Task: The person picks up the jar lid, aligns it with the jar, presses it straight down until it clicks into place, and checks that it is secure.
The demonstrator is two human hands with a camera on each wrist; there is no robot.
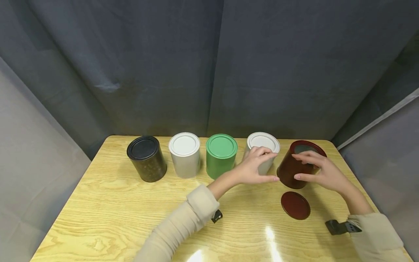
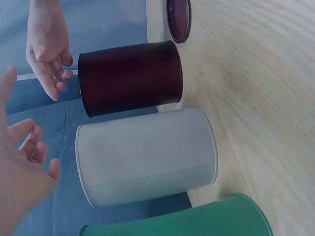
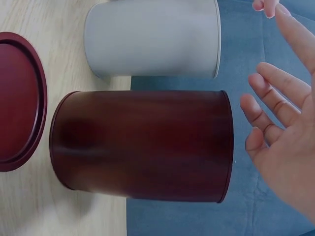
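Note:
My right hand (image 1: pixel 319 169) hovers just above the dark red can (image 3: pixel 142 147), fingers loosely bent with nothing held. That can stands uncovered at the right, its opening partly behind the hand in the head view. Its dark red lid (image 1: pixel 295 205) lies flat on the table in front of it. Over the front of the right-hand white can (image 2: pixel 147 157), my left hand (image 1: pixel 256 167) is spread, thumb apart from the fingers, holding nothing. In the left wrist view both hands show beyond the cans' top rims, apart from them.
A green can (image 1: pixel 222 160), another white can (image 1: pixel 185 156) and a black can (image 1: pixel 147 160) stand in the same row to the left, lids on. They are on a wooden table (image 1: pixel 108 214). A dark curtain (image 1: pixel 163 72) hangs close behind its back edge.

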